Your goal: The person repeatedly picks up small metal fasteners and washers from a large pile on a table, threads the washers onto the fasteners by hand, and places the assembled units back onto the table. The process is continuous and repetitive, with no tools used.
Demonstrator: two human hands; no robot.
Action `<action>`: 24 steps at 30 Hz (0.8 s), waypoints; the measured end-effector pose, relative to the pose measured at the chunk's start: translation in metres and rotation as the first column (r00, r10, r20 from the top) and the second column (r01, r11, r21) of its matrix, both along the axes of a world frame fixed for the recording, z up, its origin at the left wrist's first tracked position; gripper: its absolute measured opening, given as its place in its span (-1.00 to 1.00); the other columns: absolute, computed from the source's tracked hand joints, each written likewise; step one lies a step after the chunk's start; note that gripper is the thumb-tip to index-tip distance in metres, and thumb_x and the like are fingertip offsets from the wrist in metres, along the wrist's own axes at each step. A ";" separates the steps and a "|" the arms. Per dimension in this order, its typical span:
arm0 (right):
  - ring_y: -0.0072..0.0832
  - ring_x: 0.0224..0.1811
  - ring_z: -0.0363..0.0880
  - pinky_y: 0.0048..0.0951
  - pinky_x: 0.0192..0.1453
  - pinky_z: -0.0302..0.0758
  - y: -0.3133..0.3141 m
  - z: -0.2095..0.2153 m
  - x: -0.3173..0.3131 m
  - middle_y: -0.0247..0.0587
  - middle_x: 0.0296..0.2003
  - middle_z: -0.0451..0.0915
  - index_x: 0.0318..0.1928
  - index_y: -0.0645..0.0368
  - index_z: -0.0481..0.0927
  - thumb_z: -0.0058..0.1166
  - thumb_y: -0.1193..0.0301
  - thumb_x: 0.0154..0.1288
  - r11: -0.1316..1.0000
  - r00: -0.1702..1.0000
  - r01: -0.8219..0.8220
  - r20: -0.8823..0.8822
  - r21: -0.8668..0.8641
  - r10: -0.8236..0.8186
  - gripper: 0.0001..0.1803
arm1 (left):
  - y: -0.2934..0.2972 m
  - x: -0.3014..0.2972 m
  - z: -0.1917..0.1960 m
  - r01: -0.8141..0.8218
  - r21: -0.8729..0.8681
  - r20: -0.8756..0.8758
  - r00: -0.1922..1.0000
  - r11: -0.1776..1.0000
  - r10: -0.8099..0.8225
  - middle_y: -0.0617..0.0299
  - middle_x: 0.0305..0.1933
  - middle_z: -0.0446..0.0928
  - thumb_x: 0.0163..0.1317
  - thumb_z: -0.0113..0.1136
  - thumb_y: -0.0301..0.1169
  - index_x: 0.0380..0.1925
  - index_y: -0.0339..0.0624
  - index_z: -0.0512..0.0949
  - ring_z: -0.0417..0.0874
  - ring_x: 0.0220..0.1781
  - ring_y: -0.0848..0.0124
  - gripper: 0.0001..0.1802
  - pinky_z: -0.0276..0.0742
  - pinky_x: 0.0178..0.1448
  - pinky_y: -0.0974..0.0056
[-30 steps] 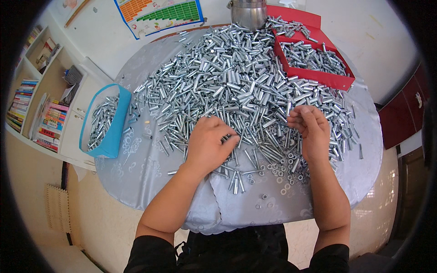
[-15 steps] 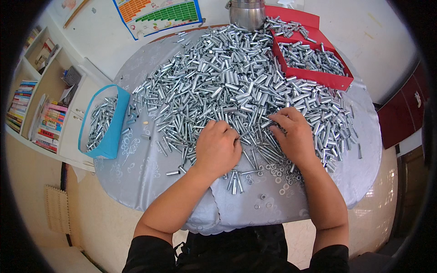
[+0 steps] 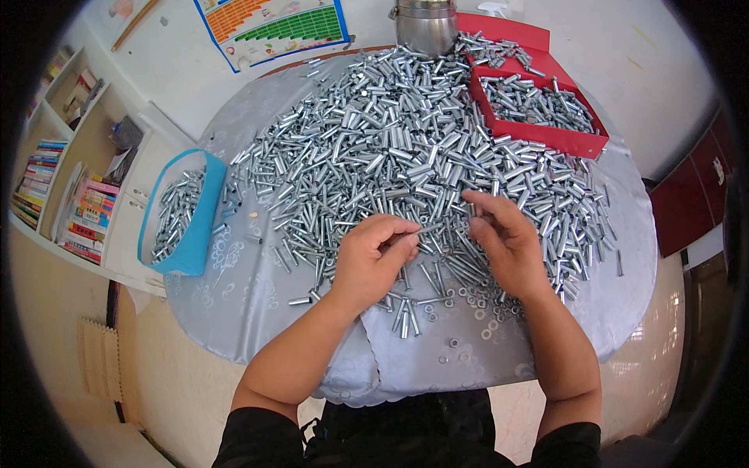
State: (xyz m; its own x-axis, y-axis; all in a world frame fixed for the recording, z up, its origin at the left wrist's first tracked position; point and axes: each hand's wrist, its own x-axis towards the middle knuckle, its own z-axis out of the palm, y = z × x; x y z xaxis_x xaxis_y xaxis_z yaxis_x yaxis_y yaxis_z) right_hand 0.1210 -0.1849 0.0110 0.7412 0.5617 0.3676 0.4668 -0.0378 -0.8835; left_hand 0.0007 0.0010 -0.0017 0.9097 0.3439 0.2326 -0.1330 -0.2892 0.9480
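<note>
A large heap of silvery metal bolts and sleeves covers the middle of the table. At the heap's near side, my left hand pinches a thin bolt between thumb and fingertips, its shank pointing right. My right hand hovers over the heap just right of that bolt, with thumb and forefinger apart and nothing visible between them. Its other fingers are partly hidden. Small washers and nuts lie below my right hand. A few loose bolts rest in front of my left hand.
A blue box of metal parts stands at the left. At the back right is an open red box holding more, beside a steel pot. A grey cloth covers the round table. Bookshelves stand farther left.
My left hand has turned and lifted a thin bolt from the near side of the heap. My right hand has shifted slightly, its thumb and forefinger still apart.
</note>
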 end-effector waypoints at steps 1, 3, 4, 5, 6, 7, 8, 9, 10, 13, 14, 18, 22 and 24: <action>-0.57 -0.29 0.58 -0.55 -0.14 0.49 0.002 -0.002 -0.003 -0.28 -0.28 0.60 0.09 0.19 0.53 0.11 0.62 0.29 0.998 0.993 -0.029 -0.116 0.054 0.036 -0.65 | -0.001 -0.001 0.000 -0.006 -0.009 -0.001 1.000 1.000 0.006 0.16 -0.21 0.57 0.25 0.18 -0.61 -0.18 -0.37 0.60 0.67 -0.30 0.47 -0.84 0.60 -0.23 0.42; -0.56 -0.19 0.62 -0.54 -0.07 0.51 0.003 -0.006 -0.004 -0.24 -0.22 0.63 0.07 0.22 0.50 0.09 0.61 0.32 0.991 0.962 -0.048 -0.262 0.128 0.081 -0.69 | -0.001 -0.001 0.000 -0.012 -0.005 0.005 1.000 1.000 0.012 0.15 -0.20 0.57 0.23 0.19 -0.62 -0.17 -0.37 0.62 0.67 -0.28 0.47 -0.83 0.60 -0.21 0.43; -0.55 -0.14 0.63 -0.54 -0.04 0.51 0.003 -0.008 -0.005 -0.21 -0.20 0.65 0.05 0.24 0.48 0.09 0.60 0.34 0.988 0.951 -0.045 -0.298 0.145 0.087 -0.71 | -0.001 -0.001 0.000 -0.013 0.007 0.010 1.000 1.000 0.013 0.16 -0.20 0.57 0.23 0.19 -0.62 -0.17 -0.37 0.62 0.67 -0.28 0.47 -0.83 0.60 -0.21 0.43; -0.55 -0.09 0.64 -0.54 -0.01 0.52 0.002 -0.009 -0.005 -0.18 -0.17 0.66 0.04 0.25 0.47 0.08 0.59 0.35 0.986 0.939 -0.041 -0.333 0.159 0.092 -0.74 | 0.000 -0.001 0.000 -0.014 0.018 0.016 1.000 1.000 0.014 0.16 -0.19 0.57 0.23 0.19 -0.62 -0.17 -0.37 0.63 0.67 -0.27 0.47 -0.82 0.60 -0.20 0.43; -0.55 -0.10 0.64 -0.54 -0.02 0.52 0.002 -0.008 -0.005 -0.17 -0.17 0.67 0.01 0.26 0.46 0.09 0.59 0.35 0.987 0.943 -0.038 -0.322 0.158 0.088 -0.75 | 0.000 -0.001 -0.001 -0.011 0.024 0.021 1.000 1.000 0.011 0.16 -0.19 0.57 0.23 0.19 -0.62 -0.17 -0.37 0.63 0.67 -0.27 0.46 -0.82 0.60 -0.20 0.43; -0.55 -0.11 0.64 -0.55 -0.03 0.52 0.003 -0.007 -0.006 -0.15 -0.17 0.67 -0.01 0.26 0.45 0.09 0.59 0.35 0.987 0.947 -0.035 -0.311 0.157 0.083 -0.77 | 0.000 0.000 -0.002 -0.009 0.030 0.025 1.000 1.000 0.008 0.16 -0.19 0.57 0.22 0.19 -0.62 -0.17 -0.36 0.63 0.67 -0.27 0.46 -0.82 0.60 -0.19 0.43; -0.55 -0.13 0.65 -0.55 -0.05 0.52 0.004 -0.006 -0.007 -0.14 -0.18 0.68 -0.03 0.27 0.44 0.10 0.59 0.35 0.987 0.950 -0.033 -0.301 0.157 0.080 -0.78 | 0.001 -0.001 -0.003 -0.008 0.037 0.028 1.000 0.999 0.007 0.16 -0.19 0.57 0.22 0.20 -0.62 -0.17 -0.36 0.63 0.67 -0.27 0.46 -0.82 0.60 -0.19 0.43; -0.55 -0.13 0.65 -0.55 -0.06 0.52 0.004 -0.007 -0.007 -0.14 -0.18 0.68 -0.04 0.27 0.44 0.10 0.58 0.35 0.988 0.953 -0.041 -0.292 0.147 0.083 -0.79 | 0.001 -0.001 -0.002 -0.009 0.051 0.028 1.000 0.999 0.008 0.16 -0.19 0.57 0.22 0.20 -0.63 -0.17 -0.36 0.63 0.67 -0.27 0.46 -0.82 0.60 -0.19 0.42; -0.56 -0.13 0.65 -0.56 -0.06 0.52 0.005 -0.007 -0.008 -0.14 -0.19 0.69 -0.05 0.27 0.45 0.10 0.58 0.34 0.989 0.955 -0.049 -0.282 0.136 0.087 -0.79 | 0.000 -0.001 -0.002 -0.010 0.064 0.028 1.000 0.998 0.009 0.15 -0.19 0.57 0.22 0.20 -0.63 -0.17 -0.35 0.63 0.67 -0.27 0.46 -0.82 0.59 -0.18 0.42; -0.57 -0.15 0.64 -0.56 -0.10 0.52 0.003 -0.009 -0.007 -0.13 -0.21 0.69 -0.05 0.27 0.45 0.11 0.58 0.34 0.993 0.963 -0.057 -0.257 0.100 0.081 -0.79 | 0.000 -0.001 -0.002 -0.006 0.075 0.036 0.999 0.997 0.003 0.15 -0.19 0.57 0.21 0.20 -0.63 -0.17 -0.35 0.63 0.67 -0.27 0.46 -0.82 0.60 -0.18 0.42; -0.58 -0.16 0.64 -0.56 -0.11 0.52 0.003 -0.010 -0.006 -0.12 -0.21 0.69 -0.04 0.27 0.45 0.11 0.58 0.33 0.994 0.965 -0.059 -0.249 0.088 0.079 -0.78 | 0.000 -0.001 -0.002 -0.005 0.074 0.041 0.999 0.997 0.002 0.15 -0.19 0.57 0.21 0.20 -0.63 -0.17 -0.35 0.63 0.67 -0.27 0.46 -0.82 0.60 -0.18 0.42; -0.59 -0.22 0.63 -0.54 -0.16 0.52 0.003 -0.010 -0.007 -0.15 -0.24 0.69 -0.07 0.26 0.50 0.15 0.57 0.30 0.998 0.979 -0.045 -0.195 0.040 0.052 -0.80 | 0.002 -0.001 -0.003 -0.018 0.101 0.058 0.998 0.995 0.012 0.15 -0.20 0.58 0.20 0.20 -0.63 -0.18 -0.35 0.64 0.67 -0.28 0.46 -0.82 0.60 -0.18 0.43; -0.55 -0.28 0.63 -0.53 -0.17 0.53 0.001 -0.002 -0.009 -0.18 -0.28 0.70 -0.13 0.26 0.58 0.20 0.55 0.27 0.997 0.994 -0.043 -0.102 -0.069 0.036 -0.83 | 0.002 0.000 -0.005 0.010 0.105 0.020 1.000 0.994 -0.012 0.12 -0.15 0.60 0.23 0.18 -0.63 -0.17 -0.37 0.63 0.68 -0.25 0.45 -0.82 0.61 -0.14 0.43; -0.53 -0.29 0.64 -0.52 -0.17 0.54 0.002 0.001 -0.012 -0.18 -0.29 0.70 -0.13 0.26 0.62 0.22 0.54 0.25 0.994 0.994 -0.048 -0.107 -0.098 0.038 -0.82 | 0.001 -0.002 -0.004 0.036 -0.011 -0.063 0.997 0.999 -0.036 0.09 -0.08 0.60 0.25 0.15 -0.63 -0.13 -0.39 0.61 0.69 -0.19 0.43 -0.80 0.61 -0.10 0.42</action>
